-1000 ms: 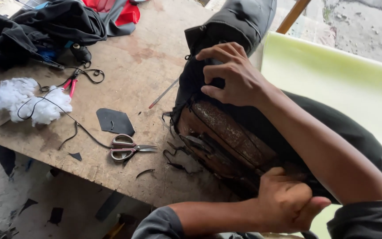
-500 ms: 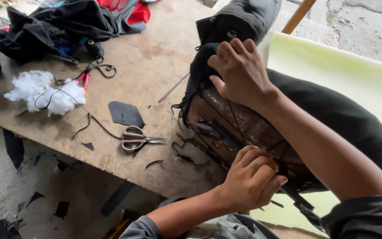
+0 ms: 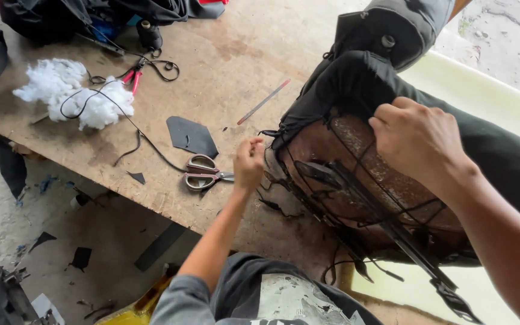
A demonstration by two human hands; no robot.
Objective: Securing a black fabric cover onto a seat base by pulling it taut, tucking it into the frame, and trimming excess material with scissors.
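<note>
Since half a second ago, left hand (image 3: 249, 164) lifted off the underside of the seat (image 3: 392, 180) and drawn out leftward to the seat's near-left edge; right hand (image 3: 419, 141) slid from the upper part down onto the rim of the black cover (image 3: 356, 84).

Far left of both hands: white stuffing (image 3: 70, 93) on the wooden table (image 3: 236, 54), a thin black cord looped across it, red-handled pliers (image 3: 132, 78) just past it. Nearer the left hand: a dark cut patch (image 3: 192, 136), then scissors (image 3: 203, 174) lying flat, blades pointing at the left hand, just beside it but not touching. A thin rod (image 3: 264, 102) lying aslant above that hand.

Left hand: fingers curled tight, tips pressed together as if pinching something fine at the seat's edge; cannot tell what, too small to make out.

Between the hands: upturned seat, rusty brown base showing, black laces (image 3: 356, 198) crisscrossed over it, resting on the table's right end.

Right hand: fingers bent and closed, knuckles up, gripping the cover's edge where it folds over the base, pressed against the seat.
</note>
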